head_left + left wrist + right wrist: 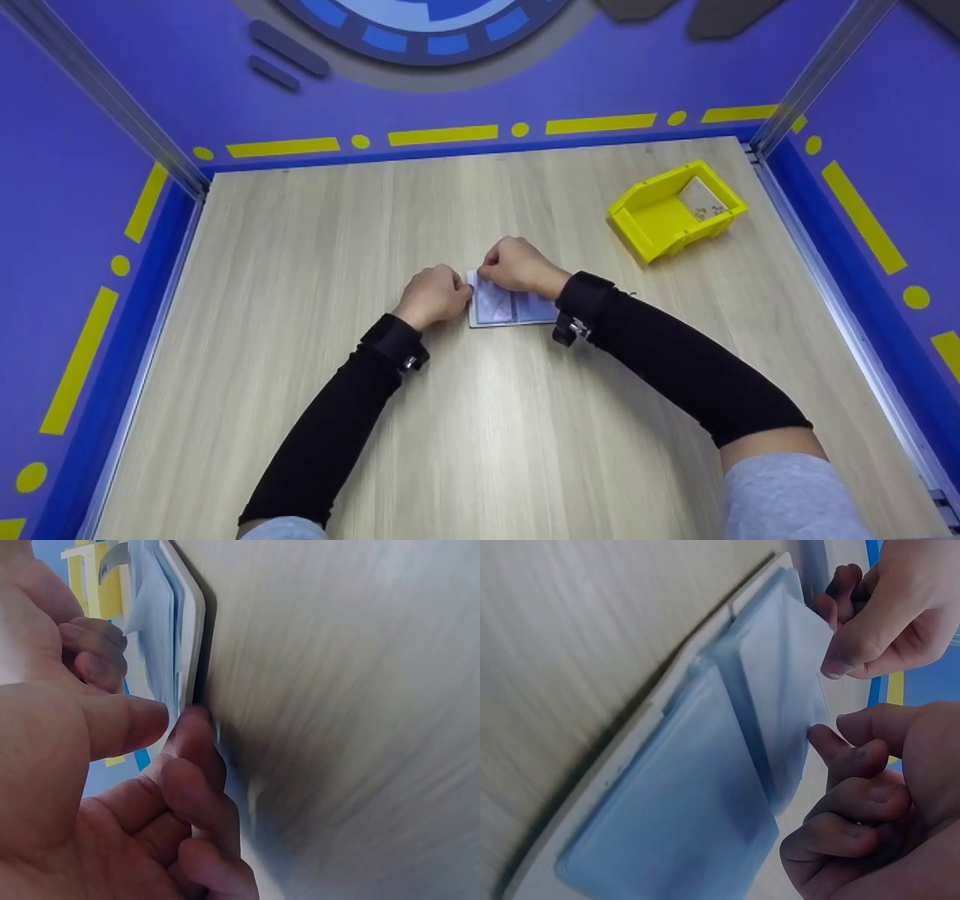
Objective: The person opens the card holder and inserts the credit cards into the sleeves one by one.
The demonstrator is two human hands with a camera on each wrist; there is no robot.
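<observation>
A thin white board (473,316) lies flat on the table, covered by two translucent bluish film panels (667,802) side by side. My left hand (435,294) is at the board's left end, thumb and index finger pinching its edge in the left wrist view. Over the far left part of the board, my right hand (521,264) pinches the raised edge of the left film panel (791,682) between thumb and index finger. That panel looks creased and partly lifted, while the other lies flat. The right forearm hides the board's right end in the head view.
A yellow open bin (660,217) stands at the back right of the wooden table (315,225), with a pale patterned piece (703,198) inside it. Blue-purple panels (450,112) wall in the table's back and sides.
</observation>
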